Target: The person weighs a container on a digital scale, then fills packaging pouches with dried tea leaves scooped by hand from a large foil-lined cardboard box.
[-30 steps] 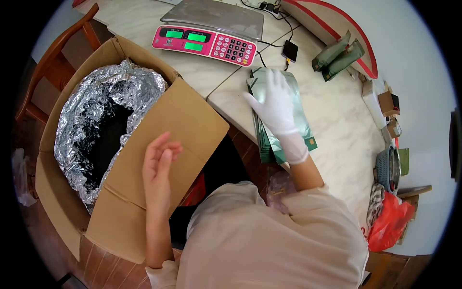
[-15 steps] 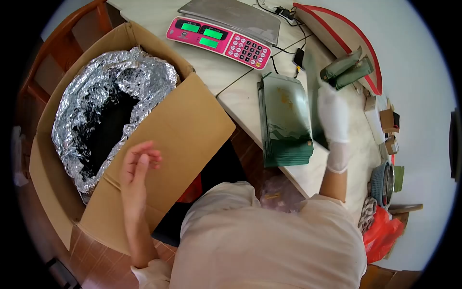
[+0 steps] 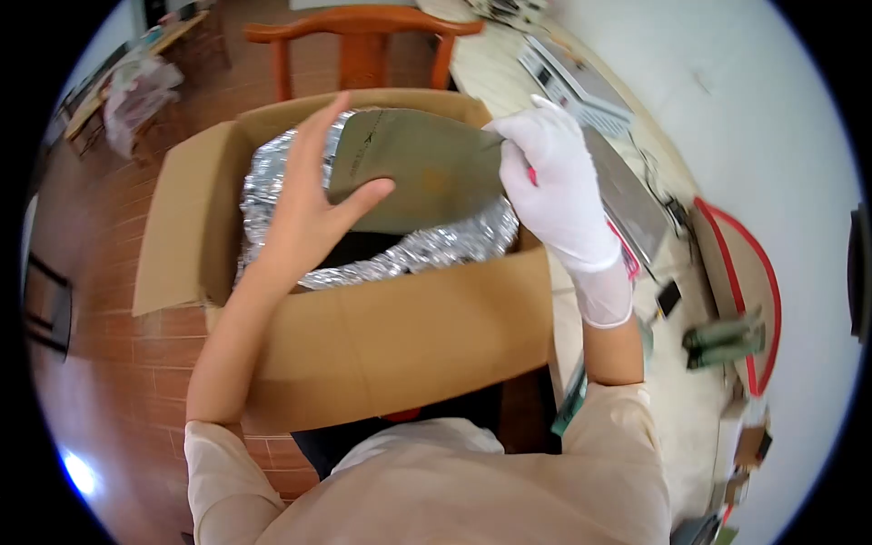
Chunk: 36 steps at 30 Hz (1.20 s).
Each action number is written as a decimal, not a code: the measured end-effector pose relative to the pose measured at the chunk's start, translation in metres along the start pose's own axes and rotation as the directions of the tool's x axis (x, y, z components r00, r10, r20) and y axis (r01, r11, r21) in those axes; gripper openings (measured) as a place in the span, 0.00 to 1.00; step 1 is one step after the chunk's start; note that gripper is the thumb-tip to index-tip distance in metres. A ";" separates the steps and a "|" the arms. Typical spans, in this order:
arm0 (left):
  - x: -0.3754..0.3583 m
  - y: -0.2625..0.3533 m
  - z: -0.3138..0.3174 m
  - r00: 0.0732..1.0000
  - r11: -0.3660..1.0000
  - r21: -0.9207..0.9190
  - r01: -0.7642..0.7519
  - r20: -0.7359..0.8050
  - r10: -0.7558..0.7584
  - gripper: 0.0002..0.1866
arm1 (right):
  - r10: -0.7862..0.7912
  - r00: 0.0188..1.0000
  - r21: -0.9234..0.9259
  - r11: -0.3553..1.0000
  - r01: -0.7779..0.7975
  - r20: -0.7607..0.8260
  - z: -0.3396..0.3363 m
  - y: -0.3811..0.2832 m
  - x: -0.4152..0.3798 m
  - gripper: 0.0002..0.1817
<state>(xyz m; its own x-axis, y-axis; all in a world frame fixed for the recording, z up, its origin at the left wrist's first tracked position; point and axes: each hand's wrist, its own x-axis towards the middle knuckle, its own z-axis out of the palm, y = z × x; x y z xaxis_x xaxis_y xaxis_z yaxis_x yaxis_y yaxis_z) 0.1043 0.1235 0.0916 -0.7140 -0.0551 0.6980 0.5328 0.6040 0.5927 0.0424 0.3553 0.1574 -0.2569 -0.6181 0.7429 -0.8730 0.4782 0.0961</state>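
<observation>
A dull green flat pouch (image 3: 418, 168) with a small dark print is held above the foil-lined box. My right hand (image 3: 549, 177), in a white glove, pinches its right end. At its left end is my bare left hand (image 3: 313, 204), fingers stretched up along the edge and thumb spread across the near face. Below sits the open cardboard box (image 3: 391, 336), lined with crumpled silver foil (image 3: 427, 259); dark loose contents (image 3: 363, 245) show inside, partly hidden by the pouch and my left hand. The stack of green pouches (image 3: 572, 400) is mostly behind my right arm.
Right of the box, the pale table (image 3: 677, 436) carries a scale (image 3: 627, 191) with a grey plate and pink edge. Behind it is a white device (image 3: 577, 86). Two upright green packets (image 3: 722, 341) stand near a red-trimmed cover (image 3: 745, 282). A wooden chair (image 3: 363, 50) stands behind the box.
The view has swung left toward the box. My gloved right hand has come from the table to above the box and now grips a pouch; my left hand has risen to the pouch's left end.
</observation>
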 end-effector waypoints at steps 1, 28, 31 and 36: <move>0.002 -0.009 -0.001 0.999 1.000 0.008 0.013 -0.038 -0.012 0.30 | -0.015 0.998 0.046 0.999 0.018 -0.055 0.016 -0.001 0.012 0.13; 0.008 -0.064 -0.016 0.742 0.511 -0.539 0.669 0.520 -0.424 0.35 | 0.274 0.737 0.667 0.315 -0.675 0.617 0.158 -0.029 0.014 0.18; 0.006 -0.067 -0.018 0.729 0.544 -0.489 0.682 0.513 -0.453 0.34 | 0.282 0.737 0.646 0.356 -0.675 0.614 0.155 -0.029 0.016 0.18; 0.007 -0.061 -0.018 0.728 0.526 -0.504 0.685 0.463 -0.505 0.34 | 0.284 0.743 0.662 0.337 -0.669 0.606 0.158 -0.027 0.015 0.18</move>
<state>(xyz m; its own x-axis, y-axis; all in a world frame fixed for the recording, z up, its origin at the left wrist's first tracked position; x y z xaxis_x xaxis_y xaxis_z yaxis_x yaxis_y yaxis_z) 0.0751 0.0725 0.0678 -0.9995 0.0227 0.0228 0.0199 -0.1207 0.9925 -0.0030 0.2350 0.0613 -0.6901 -0.7016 0.1777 -0.3970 0.1618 -0.9034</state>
